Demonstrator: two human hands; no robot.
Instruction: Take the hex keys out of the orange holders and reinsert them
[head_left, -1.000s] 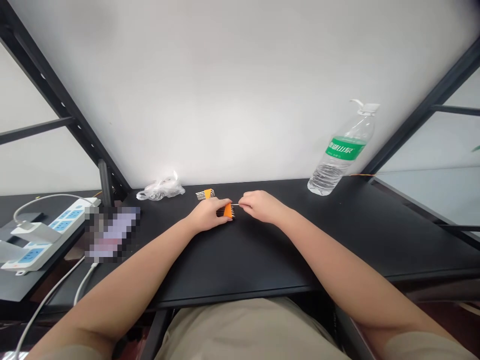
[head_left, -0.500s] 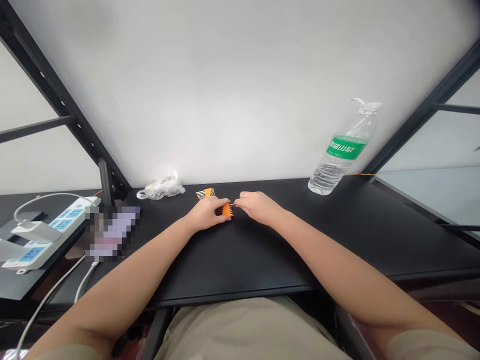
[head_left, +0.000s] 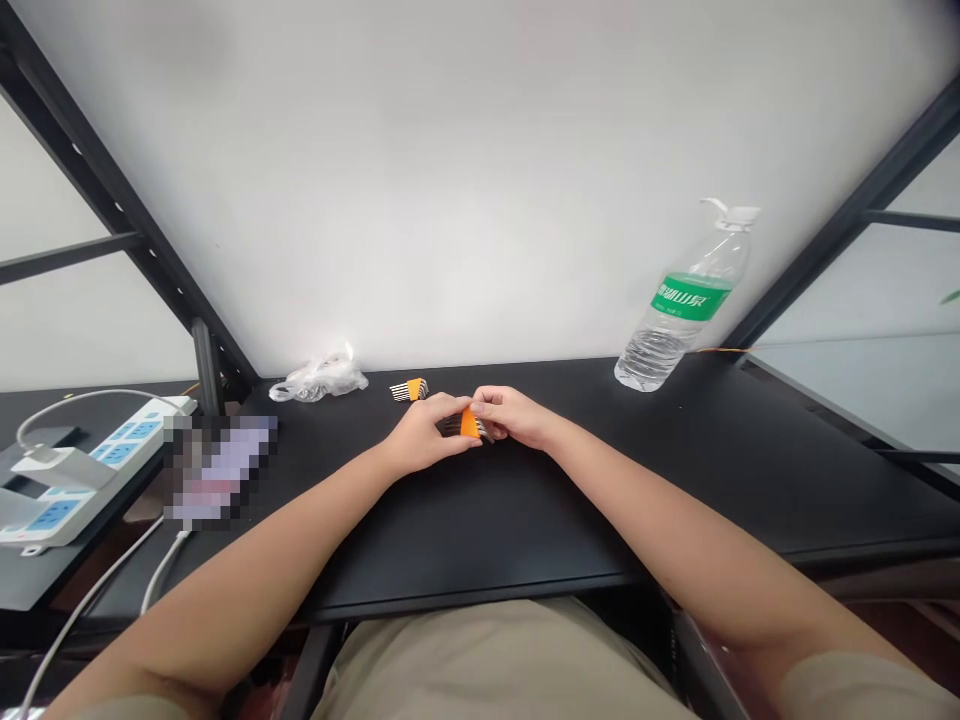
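My left hand point(head_left: 422, 434) grips an orange holder point(head_left: 470, 424) with several metal hex keys standing out of it, thumb along its near edge and fingers along its far edge. Close against the right end of that holder, my right hand point(head_left: 516, 416) is closed in a pinch at a hex key; the fingers cover most of it. Behind my left hand a second orange hex key set point(head_left: 409, 390) lies on the black table point(head_left: 480, 530).
A crumpled clear plastic bag point(head_left: 321, 378) lies by the wall at left. A large water bottle point(head_left: 682, 305) with a green label stands at back right. Left are a pixelated, phone-like object point(head_left: 225, 468), a white power strip point(head_left: 112, 470) and white cables. Black frame bars flank the table.
My left hand and the holder have shifted slightly right. My right hand has closed the gap to the holder; the thin metal rod seen between them is now mostly covered by fingers.
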